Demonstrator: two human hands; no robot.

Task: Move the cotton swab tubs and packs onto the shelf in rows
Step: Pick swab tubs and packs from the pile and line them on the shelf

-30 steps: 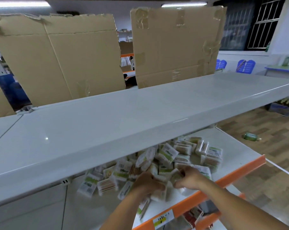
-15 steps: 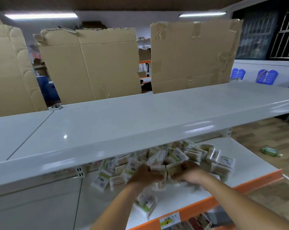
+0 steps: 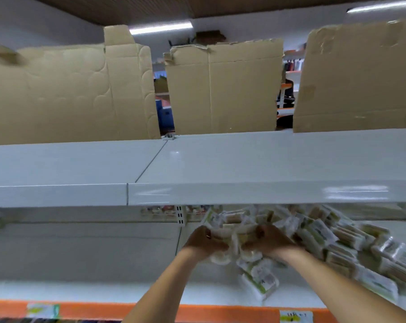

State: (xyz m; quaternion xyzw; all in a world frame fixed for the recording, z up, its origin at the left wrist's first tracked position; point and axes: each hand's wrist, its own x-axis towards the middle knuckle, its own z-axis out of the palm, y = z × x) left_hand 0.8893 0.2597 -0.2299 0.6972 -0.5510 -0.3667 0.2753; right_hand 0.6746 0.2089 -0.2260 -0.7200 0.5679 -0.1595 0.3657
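A loose heap of cotton swab packs (image 3: 341, 243), clear wrappers with green and white labels, lies on the lower white shelf (image 3: 80, 264), spreading to the right. My left hand (image 3: 203, 243) and my right hand (image 3: 270, 243) are side by side under the upper shelf's edge. Together they grip a bundle of packs (image 3: 232, 234) between them, lifted just off the shelf. One pack (image 3: 259, 279) lies alone in front of my hands. The picture is blurred, so single fingers are hard to make out.
The upper white shelf (image 3: 243, 166) runs across the view with a seam left of centre. Flattened cardboard sheets (image 3: 220, 89) stand behind it. An orange price rail (image 3: 220, 313) with labels edges the lower shelf's front.
The view has swung left and tilted up. Both hands have closed together on a bundle of packs and raised it from the heap.
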